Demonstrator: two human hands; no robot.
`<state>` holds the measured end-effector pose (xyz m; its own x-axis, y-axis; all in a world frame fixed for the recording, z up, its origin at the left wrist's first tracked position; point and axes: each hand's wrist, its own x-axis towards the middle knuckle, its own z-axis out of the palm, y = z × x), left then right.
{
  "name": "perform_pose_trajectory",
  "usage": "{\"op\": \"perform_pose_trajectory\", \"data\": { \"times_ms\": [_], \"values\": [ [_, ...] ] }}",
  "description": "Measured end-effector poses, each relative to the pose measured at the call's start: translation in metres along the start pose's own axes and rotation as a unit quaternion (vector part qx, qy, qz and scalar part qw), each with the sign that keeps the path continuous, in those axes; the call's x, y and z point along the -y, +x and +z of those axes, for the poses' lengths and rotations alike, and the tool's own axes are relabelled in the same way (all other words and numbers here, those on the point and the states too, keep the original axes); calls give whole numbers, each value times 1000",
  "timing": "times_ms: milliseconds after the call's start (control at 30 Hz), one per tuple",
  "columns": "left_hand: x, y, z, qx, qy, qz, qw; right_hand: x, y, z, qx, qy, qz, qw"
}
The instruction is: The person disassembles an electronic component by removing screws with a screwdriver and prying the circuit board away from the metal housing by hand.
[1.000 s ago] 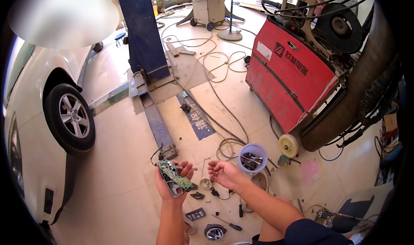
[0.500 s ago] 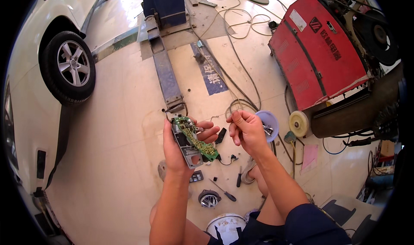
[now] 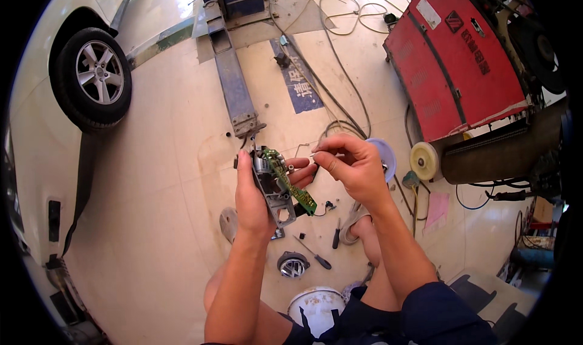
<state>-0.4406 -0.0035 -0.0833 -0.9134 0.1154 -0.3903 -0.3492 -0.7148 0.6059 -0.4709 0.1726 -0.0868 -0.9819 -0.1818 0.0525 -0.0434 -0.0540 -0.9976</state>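
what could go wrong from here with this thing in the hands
The green circuit board sticks out past the housing in the left hand, so a knock might crack it. The right hand pinches its fingertips nearby; any tiny part there, too small to make out, could drop. A shoe rests beside a screwdriver and might kick it.

On the pale tiled floor (image 3: 152, 181) lie two dark-handled screwdrivers (image 3: 336, 238), a round badge (image 3: 293, 265) and a pink sheet (image 3: 438, 211); a lilac bucket (image 3: 391, 161) stands near the sheet.
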Motion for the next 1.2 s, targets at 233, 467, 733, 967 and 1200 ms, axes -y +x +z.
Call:
{"op": "perform_pose_trajectory", "data": {
  "times_ms": [233, 467, 733, 967, 1200],
  "values": [
    [8, 4, 1, -54, 32, -12, 998, 11, 1, 13, 64, -77, -30, 995],
    [9, -1, -10, -55, 47, -15, 997, 22, 1, 11, 86, -281, -64, 954],
    [15, 1, -12, -60, 176, 3, 983, 11, 0, 9, 121, -297, -62, 945],
    [9, 2, -9, -56, 148, -42, 987, -3, 0, 3, 135, -272, -122, 945],
    [9, 4, -13, -50, 83, -94, 991, -7, -7, 10, 103, -181, -41, 977]
  ]
}}
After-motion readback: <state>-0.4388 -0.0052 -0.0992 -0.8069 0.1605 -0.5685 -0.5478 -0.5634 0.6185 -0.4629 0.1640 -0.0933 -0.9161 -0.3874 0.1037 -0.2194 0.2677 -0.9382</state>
